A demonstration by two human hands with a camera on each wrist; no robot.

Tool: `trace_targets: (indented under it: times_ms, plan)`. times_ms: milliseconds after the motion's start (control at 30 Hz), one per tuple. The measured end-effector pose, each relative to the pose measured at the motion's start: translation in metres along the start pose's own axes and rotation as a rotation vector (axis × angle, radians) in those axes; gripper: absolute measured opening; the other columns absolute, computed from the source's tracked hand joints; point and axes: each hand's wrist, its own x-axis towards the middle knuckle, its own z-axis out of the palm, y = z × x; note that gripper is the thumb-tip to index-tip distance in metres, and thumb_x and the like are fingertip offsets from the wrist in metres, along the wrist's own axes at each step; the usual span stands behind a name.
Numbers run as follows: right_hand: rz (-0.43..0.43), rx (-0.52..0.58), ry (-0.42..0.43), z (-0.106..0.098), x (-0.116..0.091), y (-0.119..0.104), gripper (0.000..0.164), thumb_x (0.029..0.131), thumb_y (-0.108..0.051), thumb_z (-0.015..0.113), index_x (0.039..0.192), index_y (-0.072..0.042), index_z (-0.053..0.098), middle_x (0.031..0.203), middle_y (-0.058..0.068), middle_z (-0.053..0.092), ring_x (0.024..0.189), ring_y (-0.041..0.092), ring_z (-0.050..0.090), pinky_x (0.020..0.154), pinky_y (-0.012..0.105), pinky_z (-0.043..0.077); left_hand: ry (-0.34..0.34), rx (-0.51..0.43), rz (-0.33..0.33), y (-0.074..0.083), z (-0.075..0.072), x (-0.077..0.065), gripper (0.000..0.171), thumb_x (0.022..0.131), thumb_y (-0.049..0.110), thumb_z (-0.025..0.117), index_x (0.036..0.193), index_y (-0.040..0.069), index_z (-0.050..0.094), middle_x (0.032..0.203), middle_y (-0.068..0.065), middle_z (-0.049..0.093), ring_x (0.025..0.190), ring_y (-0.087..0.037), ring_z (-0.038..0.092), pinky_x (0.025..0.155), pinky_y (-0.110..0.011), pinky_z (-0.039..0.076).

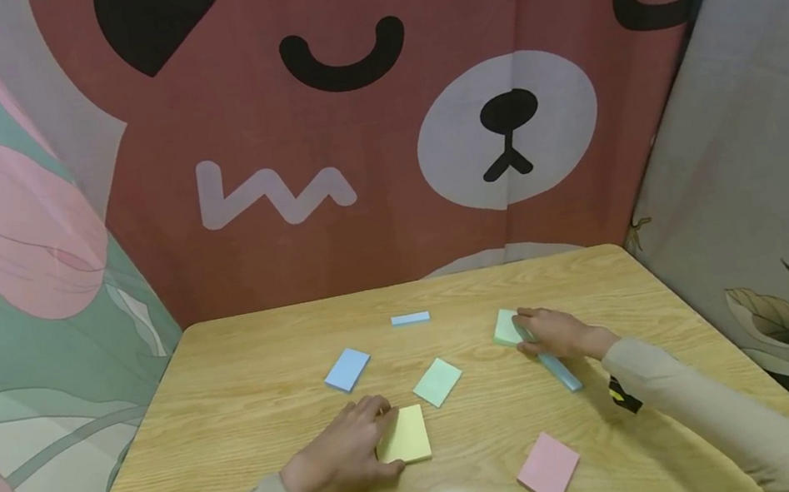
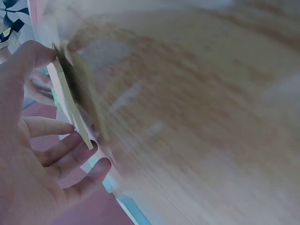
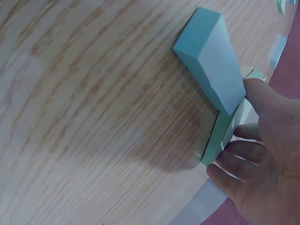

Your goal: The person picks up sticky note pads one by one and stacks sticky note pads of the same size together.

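My left hand [image 1: 347, 446] grips a yellow sticky note pad [image 1: 410, 437] at the front middle of the wooden table. In the left wrist view the yellow pad's thin edge [image 2: 72, 105] runs between thumb and curled fingers. Further back on the right, my right hand [image 1: 562, 333] holds a green sticky note pad [image 1: 505, 326] by its edges, its far corner showing past the fingers. A narrow blue sticky note pad [image 1: 562, 375] lies partly under that hand. The right wrist view shows this blue pad [image 3: 220, 61] beside the thumb, its end overlapping the green pad [image 3: 218, 136].
A second green pad [image 1: 438, 382] lies between the hands. A blue pad [image 1: 347, 369] is at the left, and a small blue strip pad [image 1: 410, 319] near the back. The pink pad [image 1: 549, 470] lies at the front right. A patterned curtain [image 1: 378, 240] hangs behind the table.
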Motion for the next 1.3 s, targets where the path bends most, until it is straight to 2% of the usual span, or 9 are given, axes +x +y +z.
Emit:
trace_targets:
  times_ms: [467, 867, 1133, 1300]
  plan:
    - [0.015, 0.007, -0.016, -0.0029, 0.0014, -0.0011, 0.056, 0.096, -0.027, 0.068, 0.132, 0.013, 0.053, 0.133, 0.037, 0.05, 0.113, 0.048, 0.057, 0.092, 0.054, 0.049, 0.016, 0.068, 0.025, -0.0028, 0.0059, 0.002, 0.077, 0.088, 0.06, 0.061, 0.137, 0.001, 0.056, 0.133, -0.01, 0.051, 0.12, -0.024, 0.048, 0.1, -0.047, 0.043]
    - [0.021, 0.002, -0.009, 0.0012, 0.0018, 0.0022, 0.058, 0.095, -0.03, 0.069, 0.131, 0.012, 0.054, 0.132, 0.035, 0.051, 0.112, 0.047, 0.058, 0.091, 0.054, 0.049, -0.02, 0.018, -0.01, -0.0032, 0.0064, 0.0013, 0.078, 0.087, 0.061, 0.06, 0.139, 0.003, 0.054, 0.137, -0.009, 0.05, 0.123, -0.022, 0.047, 0.103, -0.048, 0.041]
    - [0.047, 0.065, 0.006, 0.0023, -0.0007, 0.0065, 0.06, 0.095, -0.031, 0.068, 0.135, 0.012, 0.051, 0.136, 0.034, 0.048, 0.12, 0.048, 0.051, 0.096, 0.057, 0.045, -0.038, -0.038, -0.031, -0.0045, 0.0048, 0.0015, 0.079, 0.088, 0.061, 0.061, 0.14, 0.002, 0.053, 0.14, -0.008, 0.048, 0.129, -0.022, 0.043, 0.105, -0.051, 0.038]
    - [0.059, 0.085, 0.012, 0.0024, -0.0013, 0.0072, 0.062, 0.096, -0.031, 0.067, 0.136, 0.013, 0.049, 0.137, 0.034, 0.047, 0.122, 0.048, 0.05, 0.097, 0.057, 0.044, -0.035, -0.027, -0.021, -0.0058, 0.0061, 0.0009, 0.078, 0.09, 0.061, 0.059, 0.141, 0.002, 0.052, 0.141, -0.008, 0.048, 0.129, -0.022, 0.043, 0.105, -0.05, 0.038]
